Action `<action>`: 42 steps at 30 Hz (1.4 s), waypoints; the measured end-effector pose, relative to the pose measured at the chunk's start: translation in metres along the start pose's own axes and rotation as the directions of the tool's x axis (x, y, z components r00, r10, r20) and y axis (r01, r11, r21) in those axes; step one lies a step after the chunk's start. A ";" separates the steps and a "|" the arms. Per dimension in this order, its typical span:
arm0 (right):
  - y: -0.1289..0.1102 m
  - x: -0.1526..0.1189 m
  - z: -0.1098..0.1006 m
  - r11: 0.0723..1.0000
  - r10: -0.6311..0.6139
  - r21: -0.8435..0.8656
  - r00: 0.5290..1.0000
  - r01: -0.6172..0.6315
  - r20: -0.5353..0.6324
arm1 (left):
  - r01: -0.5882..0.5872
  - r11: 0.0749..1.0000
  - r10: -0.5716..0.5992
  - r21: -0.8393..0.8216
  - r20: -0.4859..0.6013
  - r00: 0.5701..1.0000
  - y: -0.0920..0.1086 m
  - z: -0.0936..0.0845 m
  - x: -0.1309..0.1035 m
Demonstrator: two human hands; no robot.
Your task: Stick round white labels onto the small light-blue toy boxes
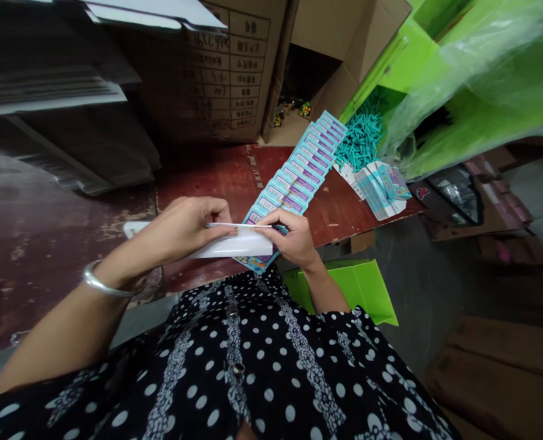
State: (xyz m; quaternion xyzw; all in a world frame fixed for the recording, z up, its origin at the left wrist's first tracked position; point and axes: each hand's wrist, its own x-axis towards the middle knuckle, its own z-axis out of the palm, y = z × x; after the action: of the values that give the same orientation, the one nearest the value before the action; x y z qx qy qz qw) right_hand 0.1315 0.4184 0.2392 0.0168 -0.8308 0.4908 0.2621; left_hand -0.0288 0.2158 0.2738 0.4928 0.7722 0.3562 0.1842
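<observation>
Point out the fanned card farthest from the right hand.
The end card, at the tip by the open box; other fanned cards lie nearer the right hand.

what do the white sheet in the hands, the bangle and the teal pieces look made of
White sheet: glossy coated paper or thin plastic; its smooth sheen fits either.
Bangle: likely polished metal, going by its silver colour and bright highlights.
Teal pieces: probably moulded plastic, as they're small, slim and evenly coloured; too small to judge finish.
</observation>
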 end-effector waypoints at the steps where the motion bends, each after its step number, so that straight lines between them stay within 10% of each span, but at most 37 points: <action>1: 0.001 0.000 -0.001 1.000 0.009 -0.003 1.000 -0.009 0.002 | 0.021 1.000 -0.021 0.008 0.019 1.000 0.001 -0.002 0.000; 15: 0.008 0.005 0.000 0.994 0.088 0.054 0.995 -0.090 0.036 | 0.118 0.991 -0.124 0.066 0.101 0.987 0.010 -0.009 -0.003; 30: 0.011 0.002 -0.018 0.931 -0.290 -0.198 0.951 0.306 0.103 | 0.064 0.989 -0.105 0.131 0.339 0.935 -0.001 -0.009 0.021; 35: 0.019 0.001 -0.035 0.996 -0.093 -0.023 0.977 0.091 -0.191 | 0.045 0.991 -0.099 0.128 0.454 0.886 -0.009 -0.011 0.043; 42: 0.090 0.060 -0.100 0.966 0.186 -0.063 0.845 -0.250 -0.501 | 0.003 0.982 -0.099 0.189 0.500 0.860 -0.008 -0.012 0.079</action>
State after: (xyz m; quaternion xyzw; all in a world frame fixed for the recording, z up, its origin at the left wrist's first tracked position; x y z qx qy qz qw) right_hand 0.0961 0.5610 0.2313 -0.2197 -0.7624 0.4523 0.4074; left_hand -0.0770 0.2801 0.2814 0.5630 0.7386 0.1371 0.3445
